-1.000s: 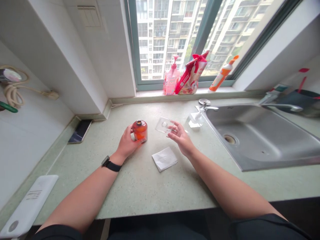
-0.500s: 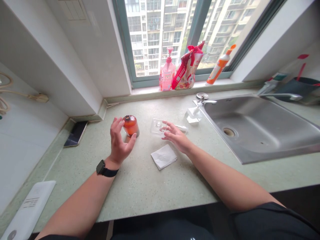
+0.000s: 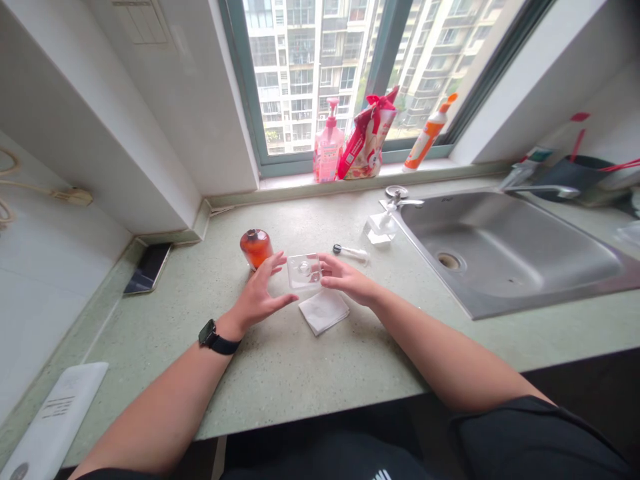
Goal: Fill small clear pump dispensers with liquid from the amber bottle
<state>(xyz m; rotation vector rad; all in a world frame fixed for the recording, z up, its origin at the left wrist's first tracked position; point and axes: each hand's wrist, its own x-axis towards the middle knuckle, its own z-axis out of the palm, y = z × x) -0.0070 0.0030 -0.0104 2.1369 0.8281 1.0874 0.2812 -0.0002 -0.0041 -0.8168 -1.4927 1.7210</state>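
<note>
The right hand [image 3: 350,280] grips a clear, square plastic container [image 3: 303,270]; the left hand [image 3: 257,295], fingers spread wide, is near a round, translucent amber bottle [image 3: 256,249].

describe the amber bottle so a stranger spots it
Left of the steel sink, on the green counter, find the left hand. Just beyond it stands the amber bottle, squat and round. Its orange-brown colour and short dark neck set it apart from the clear square container.
</note>
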